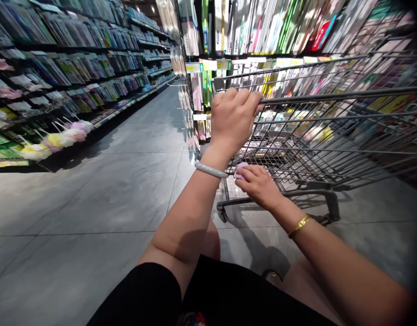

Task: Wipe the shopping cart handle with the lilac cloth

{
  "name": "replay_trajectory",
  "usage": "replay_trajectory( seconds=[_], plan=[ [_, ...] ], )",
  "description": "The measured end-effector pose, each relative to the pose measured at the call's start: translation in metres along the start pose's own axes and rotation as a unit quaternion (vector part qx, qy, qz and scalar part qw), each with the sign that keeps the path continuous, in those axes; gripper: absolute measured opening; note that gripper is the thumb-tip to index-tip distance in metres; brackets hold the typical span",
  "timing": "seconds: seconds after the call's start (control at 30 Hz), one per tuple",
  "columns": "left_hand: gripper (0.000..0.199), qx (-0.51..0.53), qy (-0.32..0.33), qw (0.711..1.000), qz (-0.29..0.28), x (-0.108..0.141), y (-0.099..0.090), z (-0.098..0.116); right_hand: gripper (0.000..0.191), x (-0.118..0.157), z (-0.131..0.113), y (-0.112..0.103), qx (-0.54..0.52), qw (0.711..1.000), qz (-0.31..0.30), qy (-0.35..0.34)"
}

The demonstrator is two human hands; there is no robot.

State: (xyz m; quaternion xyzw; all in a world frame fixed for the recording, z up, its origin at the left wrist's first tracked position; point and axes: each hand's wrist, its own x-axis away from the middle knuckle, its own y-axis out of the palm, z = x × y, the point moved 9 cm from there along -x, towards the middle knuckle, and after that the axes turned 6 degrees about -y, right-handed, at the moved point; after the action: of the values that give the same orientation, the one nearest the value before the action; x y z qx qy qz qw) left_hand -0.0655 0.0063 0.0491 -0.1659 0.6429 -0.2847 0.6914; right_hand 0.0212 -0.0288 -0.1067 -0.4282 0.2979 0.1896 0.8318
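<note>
My left hand (234, 113), with a pale bangle (211, 170) on its wrist, is wrapped round the top rim of a dark wire shopping cart (330, 96). Lower and to the right, my right hand (256, 181) has its fingers closed on a small light purple item (241, 171), beside the lower part of the cart's basket. What this item is cannot be made out. A gold bracelet (299, 226) circles my right wrist. Some packaged goods show through the wire low in the cart, partly hidden by the mesh.
Shelves of packaged goods (86, 31) line the left side, with fluffy pastel dusters (64, 138) hanging at their lower edge. A display rack (249, 31) stands right behind the cart. Grey floor (127, 181) runs down the aisle. A cart wheel (222, 213) is near my knees.
</note>
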Motion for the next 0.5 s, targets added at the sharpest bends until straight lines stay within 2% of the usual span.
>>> replay_trajectory(
  seconds=[0.13, 0.2, 0.27, 0.4, 0.5],
  plan=[
    [0.035, 0.003, 0.001, 1.000, 0.002, 0.000, -0.001, 0.001, 0.015, 0.004, 0.049, -0.033, 0.029, 0.994, 0.064, 0.089],
    [0.036, 0.001, 0.001, 1.000, 0.005, 0.001, -0.002, 0.003, 0.018, 0.010, 0.066, -0.041, 0.034, 0.986, 0.085, 0.137],
    [0.037, -0.003, 0.001, 1.000, 0.004, 0.001, -0.003, 0.004, 0.019, 0.012, 0.065, -0.033, 0.020, 0.988, 0.059, 0.144],
    [0.037, -0.005, -0.005, 1.000, 0.002, 0.001, -0.001, 0.002, 0.016, 0.010, 0.037, -0.009, -0.014, 0.996, -0.015, 0.084],
    [0.036, -0.007, -0.008, 1.000, 0.002, 0.000, 0.000, 0.000, 0.017, 0.010, 0.051, -0.021, -0.008, 0.995, 0.009, 0.098]
  ],
)
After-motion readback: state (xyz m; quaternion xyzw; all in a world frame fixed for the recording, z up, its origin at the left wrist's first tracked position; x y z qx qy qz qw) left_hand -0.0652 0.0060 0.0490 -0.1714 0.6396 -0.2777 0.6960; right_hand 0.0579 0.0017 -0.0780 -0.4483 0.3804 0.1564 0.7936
